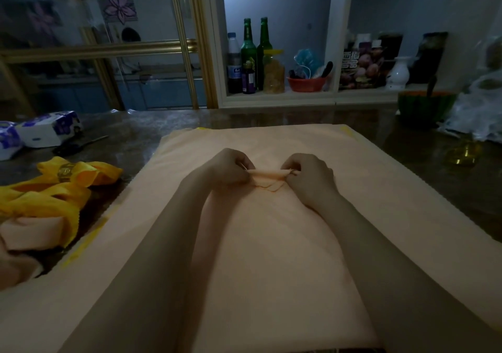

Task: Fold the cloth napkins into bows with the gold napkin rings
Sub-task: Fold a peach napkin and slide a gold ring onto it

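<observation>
A small raised fold (pixel 267 174) of cloth is held in the grip of both hands: its left end is pinched by the curled fingers of the left hand (pixel 231 166), and its right end is pinched in the same manner by the right hand (pixel 309 174), so each grip is closed on the cloth. The fold is lifted a little and is stretched between the two hands as a short narrow ridge. It belongs to the peach napkin (pixel 271 257), which is spread flat over the middle of the dark surface (pixel 130 140), with both forearms laid across it. A yellow edge (pixel 346 129) of another cloth is seen under its far corner. To the left of the peach napkin, on the same surface, a yellow napkin (pixel 49 192) is placed, already gathered into a bow shape and passed through a gold ring (pixel 66 172). Just in front of it a folded peach cloth (pixel 30 229) is found. Further back on the left, packs of tissue (pixel 49 131) are lying. On the right side of the surface, a half watermelon (pixel 425 106) is seen, and near it a small shiny yellowish thing (pixel 464 155), too dim to be identified. Behind the surface, green bottles (pixel 248 51), a red bowl (pixel 306 83) and a white vase (pixel 398 74) are kept on a shelf.
</observation>
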Tool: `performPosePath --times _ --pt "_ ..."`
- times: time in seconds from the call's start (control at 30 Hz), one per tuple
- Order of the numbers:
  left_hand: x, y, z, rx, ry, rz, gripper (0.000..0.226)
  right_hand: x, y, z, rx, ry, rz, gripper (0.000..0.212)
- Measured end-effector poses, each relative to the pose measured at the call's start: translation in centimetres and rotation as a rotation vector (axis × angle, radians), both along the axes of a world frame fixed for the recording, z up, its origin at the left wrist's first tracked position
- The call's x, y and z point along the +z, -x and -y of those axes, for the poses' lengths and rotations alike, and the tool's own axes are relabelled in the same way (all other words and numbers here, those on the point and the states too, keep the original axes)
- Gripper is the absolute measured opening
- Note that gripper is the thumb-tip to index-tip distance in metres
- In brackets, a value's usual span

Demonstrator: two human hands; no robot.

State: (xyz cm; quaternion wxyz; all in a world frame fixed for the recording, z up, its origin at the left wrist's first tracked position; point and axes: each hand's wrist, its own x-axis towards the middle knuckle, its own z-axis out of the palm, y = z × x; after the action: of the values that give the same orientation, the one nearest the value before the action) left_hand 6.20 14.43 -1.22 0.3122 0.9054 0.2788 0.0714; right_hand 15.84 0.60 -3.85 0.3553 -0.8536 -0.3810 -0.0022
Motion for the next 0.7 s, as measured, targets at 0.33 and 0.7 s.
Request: performPosePath --times 0.33,0.7 --pt "2.0 -0.1 0.4 -0.011 0.051 -0.329 0.044 -0.4 0.1 -0.2 -0.041 0.039 0.073 0.024" --pt "0.9 -0.2 0.3 -0.035 -0.146 -0.247 0.035 0.3 -0.3 0.5 0.021 0.055 -0.048 0.022"
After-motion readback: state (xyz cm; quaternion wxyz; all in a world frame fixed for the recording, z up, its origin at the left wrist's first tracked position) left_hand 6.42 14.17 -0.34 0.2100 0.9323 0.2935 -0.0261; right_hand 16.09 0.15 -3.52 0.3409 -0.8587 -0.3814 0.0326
